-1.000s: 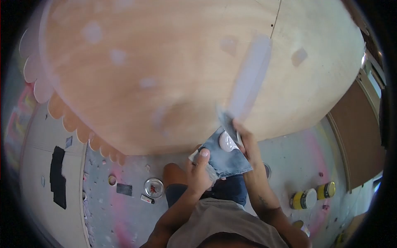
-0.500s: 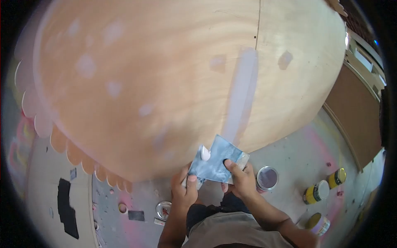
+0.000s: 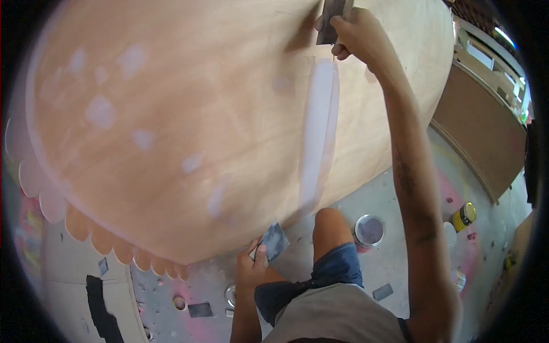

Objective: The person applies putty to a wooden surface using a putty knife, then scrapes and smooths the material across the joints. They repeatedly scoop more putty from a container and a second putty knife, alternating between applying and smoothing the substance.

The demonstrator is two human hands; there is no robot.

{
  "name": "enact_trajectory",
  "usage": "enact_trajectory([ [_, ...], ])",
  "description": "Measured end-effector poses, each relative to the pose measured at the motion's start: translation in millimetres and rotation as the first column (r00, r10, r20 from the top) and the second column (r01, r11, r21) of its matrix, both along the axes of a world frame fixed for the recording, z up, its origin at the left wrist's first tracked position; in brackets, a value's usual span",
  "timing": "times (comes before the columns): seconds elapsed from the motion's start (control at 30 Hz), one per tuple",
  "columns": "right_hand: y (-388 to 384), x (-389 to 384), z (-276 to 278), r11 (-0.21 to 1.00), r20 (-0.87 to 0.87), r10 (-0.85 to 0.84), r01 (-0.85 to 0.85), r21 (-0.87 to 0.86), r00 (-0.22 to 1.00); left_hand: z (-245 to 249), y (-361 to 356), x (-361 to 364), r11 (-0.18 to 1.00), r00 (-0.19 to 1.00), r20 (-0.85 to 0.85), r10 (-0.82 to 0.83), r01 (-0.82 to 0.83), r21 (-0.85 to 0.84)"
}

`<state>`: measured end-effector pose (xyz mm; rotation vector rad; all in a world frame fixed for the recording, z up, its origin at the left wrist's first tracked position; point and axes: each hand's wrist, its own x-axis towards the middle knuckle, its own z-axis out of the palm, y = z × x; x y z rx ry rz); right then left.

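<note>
My right hand (image 3: pixel 363 37) is raised to the top of the large curved wooden panel (image 3: pixel 246 143). Its fingers are closed on a flat spreader (image 3: pixel 329 28), whose edge is at the panel by the seam, just above a long pale strip of filler (image 3: pixel 318 123). Low in front of my body, my left hand (image 3: pixel 250 263) grips a second, blue-grey spreader (image 3: pixel 275 242), smeared on its face. Whether any filler sits on the right spreader cannot be made out.
An open can of greyish filler (image 3: pixel 369 231) stands on the floor near my knee. A yellow can (image 3: pixel 464 216) is further right, by a brown board (image 3: pixel 480 126). Flat dark plates (image 3: pixel 200 310) lie on the floor. A scalloped edge (image 3: pixel 103 240) borders the panel.
My right hand has gone from beside the left hand up to the panel's seam, taking its spreader along. The left hand stays low with its spreader. The view has shifted slightly.
</note>
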<state>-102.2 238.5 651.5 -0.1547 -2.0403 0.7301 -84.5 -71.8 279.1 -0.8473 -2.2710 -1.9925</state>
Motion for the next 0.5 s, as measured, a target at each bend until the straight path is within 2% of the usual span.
enact_trajectory([
  [0.03,0,-12,1,1.000,-0.002,-0.005,0.005,0.007,1.000,-1,-3,-1,1.000,1.000,-0.002,-0.005,0.005,0.007],
  [0.1,-9,-29,6,0.993,-0.019,-0.117,0.117,-0.018,0.993,-3,-7,4,0.996,0.985,0.174,-0.013,0.028,-0.082],
  [0.17,-9,-40,10,0.993,-0.041,-0.112,0.110,-0.052,0.993,-22,-13,3,0.995,0.984,0.180,0.005,0.013,-0.098],
  [0.2,0,-54,12,0.846,-0.068,-0.266,0.266,0.462,0.962,-32,-17,1,0.993,0.982,0.188,0.028,-0.006,-0.119],
  [0.23,6,-62,14,0.436,-0.173,-0.379,0.340,0.834,0.909,-41,-21,0,0.993,0.983,0.182,0.028,-0.007,-0.117],
  [0.3,-28,-66,16,0.453,-0.183,-0.426,0.384,0.805,0.886,-55,-25,-1,0.988,0.969,0.213,0.124,-0.100,-0.117],
  [0.37,-55,-67,6,0.849,-0.247,-0.261,0.344,0.401,0.933,-56,-27,-3,0.991,0.966,0.233,0.114,-0.094,-0.094],
  [0.43,-62,-64,-7,0.867,-0.277,-0.244,0.337,0.368,0.930,-55,-29,-3,0.993,0.963,0.251,0.102,-0.085,-0.078],
  [0.5,-66,-63,-23,0.754,-0.319,-0.237,0.381,0.535,0.918,-51,-25,-2,0.992,0.968,0.217,0.125,-0.118,-0.046],
])
